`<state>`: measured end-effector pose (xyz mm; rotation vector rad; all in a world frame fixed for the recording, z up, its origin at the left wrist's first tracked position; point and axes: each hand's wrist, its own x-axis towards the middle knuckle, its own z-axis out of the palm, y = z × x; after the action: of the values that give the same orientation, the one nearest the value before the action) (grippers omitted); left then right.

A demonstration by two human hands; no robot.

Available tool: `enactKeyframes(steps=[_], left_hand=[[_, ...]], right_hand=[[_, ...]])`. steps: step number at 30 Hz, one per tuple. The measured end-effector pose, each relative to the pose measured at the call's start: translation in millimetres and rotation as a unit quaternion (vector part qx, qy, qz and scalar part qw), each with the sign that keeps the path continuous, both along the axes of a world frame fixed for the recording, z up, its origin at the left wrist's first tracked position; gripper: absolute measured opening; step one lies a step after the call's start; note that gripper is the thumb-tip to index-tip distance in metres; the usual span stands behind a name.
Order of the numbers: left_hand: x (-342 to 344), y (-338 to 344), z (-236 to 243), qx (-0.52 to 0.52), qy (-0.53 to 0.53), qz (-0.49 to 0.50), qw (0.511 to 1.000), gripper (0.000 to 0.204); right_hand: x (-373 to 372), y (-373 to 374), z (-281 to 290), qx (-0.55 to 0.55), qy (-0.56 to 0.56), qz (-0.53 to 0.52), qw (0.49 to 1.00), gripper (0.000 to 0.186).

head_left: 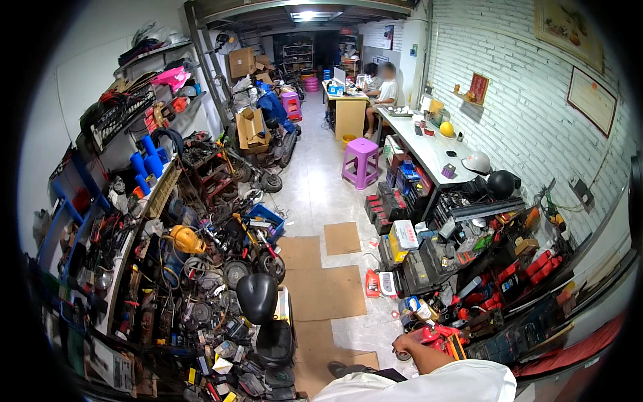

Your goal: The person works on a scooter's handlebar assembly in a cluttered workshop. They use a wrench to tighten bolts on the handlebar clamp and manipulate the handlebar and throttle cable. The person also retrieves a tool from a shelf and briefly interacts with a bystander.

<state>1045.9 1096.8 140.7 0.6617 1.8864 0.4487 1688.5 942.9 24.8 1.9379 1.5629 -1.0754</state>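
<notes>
My right hand (404,345) reaches out from a white short sleeve at the lower right. Its fingers curl downward and look closed; whatever they hold is hidden beneath them. Right against it lie red power tools (432,333), and a small round grey part (403,356) shows just below the fingers. An orange and black object (457,346) is beside my forearm. My left hand is out of the picture.
Cardboard sheets (328,293) cover the floor ahead. Scooter parts and a black seat (257,298) crowd the left. Batteries and a long white table (429,151) line the right; a purple stool (362,163) stands near it. Farther back, a person (385,92) sits at a desk (350,115).
</notes>
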Motion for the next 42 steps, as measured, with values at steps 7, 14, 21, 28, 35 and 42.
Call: enactKeyframes(steps=[7,14,21,28,35,42], left_hand=[[-74.8,-238.5,-90.3,-0.068,-0.015,0.315,0.947,0.086],[17.2,-362.0,-40.6,-0.021,0.090,0.447,0.890,0.051],[136.6,-482.0,-11.1,-0.072,0.073,0.635,0.766,0.042],[310.1,-597.1,-22.1,-0.158,0.095,0.768,0.613,0.047],[360.2,-652.7,-13.1,-0.166,0.025,0.829,0.534,0.044],[369.3,-792.2,-89.0,-0.053,-0.034,0.914,0.401,0.043]], right_hand=[[11.9,25.0,18.0,0.053,-0.027,0.296,0.953,0.025],[59.9,70.1,-9.4,0.117,0.042,0.446,0.886,0.038],[-7.0,187.0,14.2,-0.177,0.099,0.159,0.966,0.036],[-164.1,303.0,34.6,-0.100,0.189,-0.060,0.975,0.023],[-328.8,273.9,50.0,-0.134,0.303,0.043,0.943,0.033],[-378.7,112.4,46.5,-0.191,0.235,0.099,0.948,0.016]])
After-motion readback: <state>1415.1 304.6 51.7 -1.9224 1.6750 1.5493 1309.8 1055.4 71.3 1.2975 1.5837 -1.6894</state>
